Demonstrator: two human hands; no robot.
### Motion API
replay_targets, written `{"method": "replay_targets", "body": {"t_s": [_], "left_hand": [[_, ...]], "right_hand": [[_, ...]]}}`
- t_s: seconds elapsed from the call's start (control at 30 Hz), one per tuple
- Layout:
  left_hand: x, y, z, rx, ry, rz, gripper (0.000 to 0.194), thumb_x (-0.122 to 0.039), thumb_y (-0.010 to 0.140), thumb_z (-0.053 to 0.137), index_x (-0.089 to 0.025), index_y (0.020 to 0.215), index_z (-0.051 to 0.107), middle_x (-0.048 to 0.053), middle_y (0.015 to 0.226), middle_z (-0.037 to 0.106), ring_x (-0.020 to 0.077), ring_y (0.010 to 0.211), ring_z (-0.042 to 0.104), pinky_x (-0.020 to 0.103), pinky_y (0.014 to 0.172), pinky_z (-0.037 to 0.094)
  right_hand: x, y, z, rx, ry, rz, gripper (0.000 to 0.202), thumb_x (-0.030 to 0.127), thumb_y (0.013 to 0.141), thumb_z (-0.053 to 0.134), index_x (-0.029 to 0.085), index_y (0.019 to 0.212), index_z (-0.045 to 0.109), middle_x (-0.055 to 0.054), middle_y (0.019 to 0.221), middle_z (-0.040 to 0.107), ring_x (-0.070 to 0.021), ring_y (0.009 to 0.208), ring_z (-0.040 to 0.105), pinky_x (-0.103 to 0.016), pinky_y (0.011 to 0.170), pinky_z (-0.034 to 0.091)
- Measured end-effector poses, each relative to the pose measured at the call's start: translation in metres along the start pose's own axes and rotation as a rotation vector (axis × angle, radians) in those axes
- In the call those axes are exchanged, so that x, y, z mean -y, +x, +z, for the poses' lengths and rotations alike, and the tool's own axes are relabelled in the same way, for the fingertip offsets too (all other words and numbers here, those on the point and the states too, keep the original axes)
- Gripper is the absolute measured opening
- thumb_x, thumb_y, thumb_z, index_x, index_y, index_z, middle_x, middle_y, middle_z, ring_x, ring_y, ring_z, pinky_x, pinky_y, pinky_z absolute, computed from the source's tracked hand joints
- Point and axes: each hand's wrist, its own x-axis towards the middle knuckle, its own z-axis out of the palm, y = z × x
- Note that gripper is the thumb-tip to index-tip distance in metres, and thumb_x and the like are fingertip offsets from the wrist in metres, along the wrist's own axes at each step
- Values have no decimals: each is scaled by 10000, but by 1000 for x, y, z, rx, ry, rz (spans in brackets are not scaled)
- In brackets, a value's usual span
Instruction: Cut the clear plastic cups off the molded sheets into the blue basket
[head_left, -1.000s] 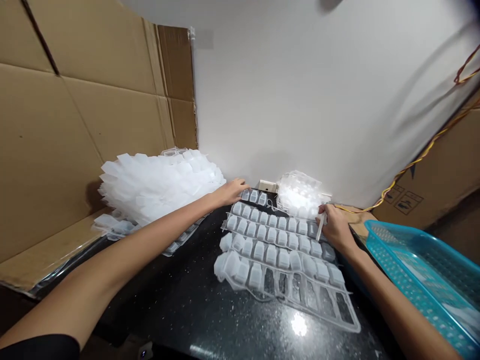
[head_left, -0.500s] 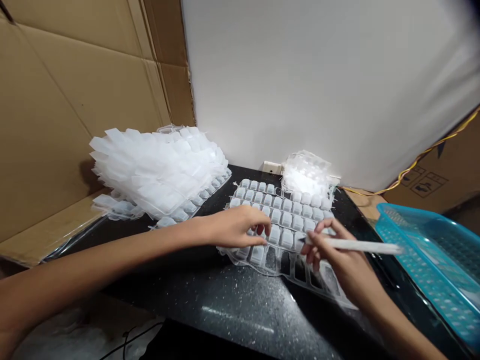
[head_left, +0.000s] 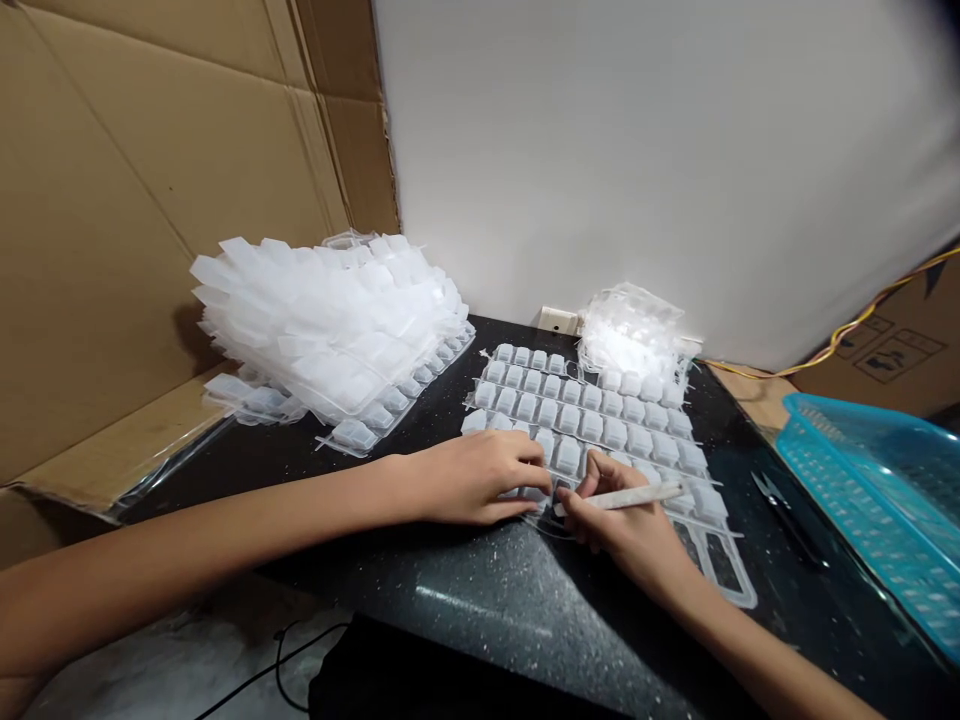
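Observation:
On the dark speckled table lies a translucent plastic sheet (head_left: 592,425) with rows of small, pale, block-like pieces. My left hand (head_left: 487,478) rests on its near-left part, with curled fingers and the thumb by the near edge, gripping the sheet there. In my right hand (head_left: 619,520) is a slim white pen-like tool (head_left: 641,495), pinched between thumb and fingers. Its tip points left at a piece in the near row, close to my left fingertips. Whether the tip touches the piece is hidden. Bare frame openings (head_left: 724,560) show at the sheet's near right.
A tall pile of similar white sheets (head_left: 330,320) stands at the left against cardboard (head_left: 150,150). Behind the sheet sits a smaller translucent heap (head_left: 634,335) near a wall socket (head_left: 559,320). Small dark-handled snips (head_left: 787,515) lie right, beside a blue basket (head_left: 832,480).
My right hand has moved left and nearer, bringing the tool's tip close to my left fingers. My left hand has settled lower on the sheet. The view has shifted slightly, revealing the snips.

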Motion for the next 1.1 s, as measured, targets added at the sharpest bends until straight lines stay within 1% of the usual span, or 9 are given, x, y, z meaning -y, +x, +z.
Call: {"method": "replay_targets", "body": {"t_s": [0.2, 0.5, 0.57, 0.67, 0.73, 0.8, 0.87, 1.0, 1.1], "left_hand": [[-5, 2, 0, 43, 231, 59, 95, -204, 961, 589, -184, 1031, 650, 85, 1004, 624, 208, 866, 571, 308, 658, 425], [-3, 3, 8, 14, 38, -1, 79, -155, 948, 593, -197, 995, 641, 71, 1046, 634, 200, 937, 574, 299, 748, 455], [6, 3, 5, -144, -184, -115, 52, -174, 952, 593, -201, 930, 631, 54, 1033, 642, 191, 958, 584, 320, 823, 484], [28, -3, -16, -660, -576, -417, 164, -304, 1024, 499, -214, 937, 605, 46, 1029, 658, 169, 947, 616, 353, 849, 523], [40, -11, -36, -994, -615, -505, 230, -356, 1051, 433, -217, 986, 606, 60, 1106, 660, 160, 989, 625, 342, 862, 523], [40, -20, -52, -1101, -484, -438, 193, -369, 1024, 514, -210, 986, 616, 54, 1139, 668, 162, 1033, 628, 325, 879, 515], [31, -27, -55, -874, -366, -344, 155, -352, 974, 616, -199, 980, 639, 44, 1083, 694, 169, 998, 646, 317, 859, 521], [9, -27, -34, -225, -122, -118, 134, -269, 965, 631, -178, 1058, 665, 57, 1019, 708, 191, 976, 639, 330, 879, 517], [3, -21, -18, -6, 21, 0, 173, -241, 982, 596, -172, 1132, 647, 79, 1061, 688, 212, 1041, 609, 317, 890, 513]], "right_hand": [[-1, -1, 1, -26, 11, 22, 379, 436, 754, 767, 231, 677, 458, 27, 544, 609, -113, 435, 499, -203, 398, 374], [-5, -3, -1, -9, -89, -29, 342, 371, 804, 729, 230, 666, 450, 31, 568, 580, -110, 482, 471, -213, 437, 358], [-5, -3, -1, -4, -126, -63, 342, 366, 816, 708, 230, 649, 442, 26, 571, 575, -114, 499, 473, -221, 452, 361], [-3, -3, -2, -6, -145, -72, 345, 376, 822, 691, 232, 640, 435, 23, 566, 575, -117, 496, 486, -225, 457, 367], [1, -4, -4, -1, -140, -34, 340, 382, 820, 694, 232, 648, 441, 23, 559, 585, -118, 484, 492, -223, 450, 367], [6, -5, -4, -10, -112, -4, 330, 386, 822, 696, 232, 664, 451, 21, 555, 599, -120, 481, 499, -221, 451, 368], [13, -5, -3, -43, -94, -22, 315, 379, 825, 699, 228, 678, 464, 19, 564, 610, -117, 489, 498, -219, 459, 362], [21, 2, 7, -51, -123, -90, 288, 324, 806, 704, 221, 675, 469, 29, 560, 592, -107, 497, 482, -214, 468, 345], [19, 11, 17, -6, -77, -61, 275, 303, 782, 698, 225, 671, 459, 31, 550, 603, -111, 489, 503, -209, 456, 359]]}}
